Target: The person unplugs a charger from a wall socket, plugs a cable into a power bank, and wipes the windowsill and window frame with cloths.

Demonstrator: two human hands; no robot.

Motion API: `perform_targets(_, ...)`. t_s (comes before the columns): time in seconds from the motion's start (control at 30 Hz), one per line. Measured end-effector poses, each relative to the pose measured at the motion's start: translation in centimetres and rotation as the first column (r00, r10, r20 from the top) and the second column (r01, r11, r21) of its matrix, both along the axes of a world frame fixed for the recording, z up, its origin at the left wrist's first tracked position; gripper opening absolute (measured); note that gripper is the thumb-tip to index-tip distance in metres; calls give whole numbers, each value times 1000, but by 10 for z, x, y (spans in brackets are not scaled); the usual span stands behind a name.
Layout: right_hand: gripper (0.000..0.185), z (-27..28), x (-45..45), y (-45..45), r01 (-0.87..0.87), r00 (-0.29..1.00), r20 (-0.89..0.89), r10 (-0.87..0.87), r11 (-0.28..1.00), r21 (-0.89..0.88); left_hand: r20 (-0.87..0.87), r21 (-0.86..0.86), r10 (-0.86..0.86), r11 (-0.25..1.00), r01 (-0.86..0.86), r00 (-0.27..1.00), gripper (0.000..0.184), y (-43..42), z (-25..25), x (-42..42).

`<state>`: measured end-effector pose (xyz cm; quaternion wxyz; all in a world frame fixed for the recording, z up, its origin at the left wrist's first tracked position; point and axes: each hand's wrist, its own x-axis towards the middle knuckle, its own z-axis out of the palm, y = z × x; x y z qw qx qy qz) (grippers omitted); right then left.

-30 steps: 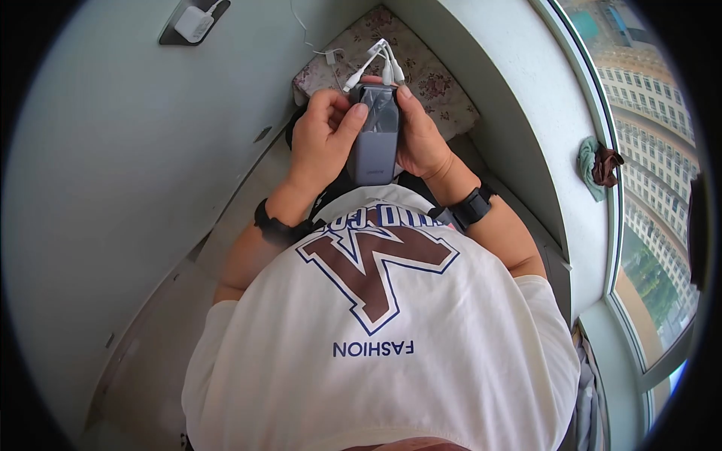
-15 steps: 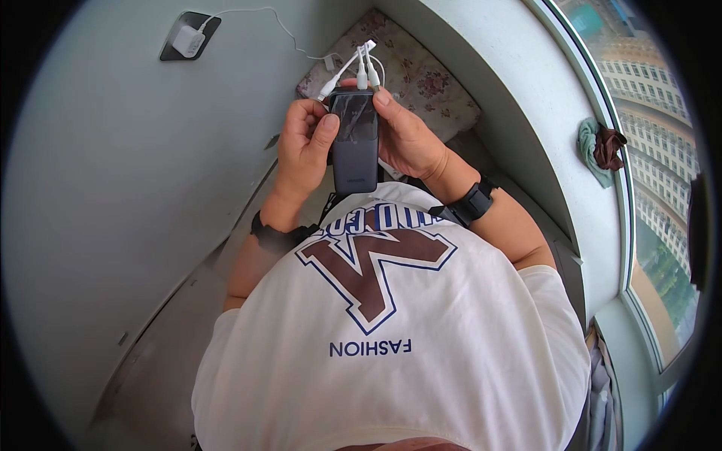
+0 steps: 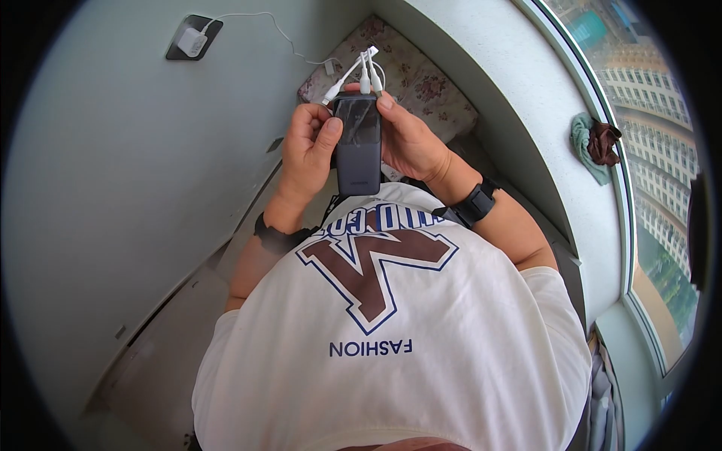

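Observation:
A dark grey power bank (image 3: 359, 161) with a glossy upper part is held upright in front of my chest. My left hand (image 3: 310, 150) grips its left edge, thumb on the front and bent fingers beside the upper corner. On the opposite edge, my right hand (image 3: 412, 139) is closed round it, with the thumb near the top corner. White cable connectors (image 3: 365, 80) cluster at the top end; one slants out to the left by my left fingertips. Whether each connector is plugged in is hard to tell.
A white charger (image 3: 191, 43) sits in a wall socket at upper left, its cable running right. Behind my hands lies a floral cushion (image 3: 429, 86). Green and brown cloths (image 3: 594, 146) rest on the sill by the window at right.
Since the first frame, the power bank and both hands have shifted slightly left and down in view. More of the wall socket and charger cable shows. Both hands keep their hold.

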<state>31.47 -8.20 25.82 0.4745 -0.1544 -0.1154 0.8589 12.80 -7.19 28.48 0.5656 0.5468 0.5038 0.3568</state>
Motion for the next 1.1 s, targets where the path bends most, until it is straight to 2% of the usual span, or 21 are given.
perform_targets(0.13, 51, 4, 8, -4, -11, 1000, 12, 11, 999, 42, -3, 2, -16, 1000, 16, 1000, 31, -5, 3, 3)
perform_targets(0.2, 62, 5, 11, -7, 3, 998, 67, -7, 998, 65, -9, 11, -31, 999, 31, 999, 33, -9, 4, 5)
perform_targets(0.4, 58, -1, 10, -11, 3, 999, 38, -10, 987, 159, 33, 93, -58, 994, 55, 998, 39, -17, 4, 3)
perform_targets(0.6, 55, 3, 17, -15, -7, 999, 47, 1, 993, 120, 85, 79, -32, 997, 25, 996, 38, -24, 2, 9)
perform_targets(0.73, 65, 9, 24, -17, -39, 993, 113, 30, 996, 86, 4, 43, -24, 999, 24, 1000, 32, -27, 4, 13)
perform_targets(0.8, 60, -1, 23, -19, -23, 999, 40, 21, 999, 38, -42, 39, -21, 999, 23, 999, 30, -25, 8, 16)
perform_targets(0.87, 57, -9, 24, -20, -32, 999, 8, 32, 999, -7, -178, -93, -46, 995, 30, 983, 30, -20, 17, 17)
perform_targets(0.9, 54, -12, 24, -21, -39, 999, -26, 37, 998, -52, -178, -94, -44, 995, 27, 983, 30, -18, 16, 17)
perform_targets(0.97, 54, -16, 19, -19, -27, 1000, -6, 27, 998, -63, -442, 171, 77, 985, -1, 894, 34, -6, 12, 13)
perform_targets(1.0, 53, -17, 18, -20, -18, 1000, 7, 19, 997, -76, -441, 171, 79, 985, -2, 894, 34, -1, 12, 14)
perform_targets(1.07, 53, -20, 18, -21, -32, 999, 14, 33, 997, -73, -358, 297, 137, 954, -27, 924, 34, 9, 15, 15)
perform_targets(1.1, 54, -21, 18, -21, -44, 999, 20, 46, 997, -70, -286, 254, 103, 967, -28, 953, 32, 14, 17, 17)
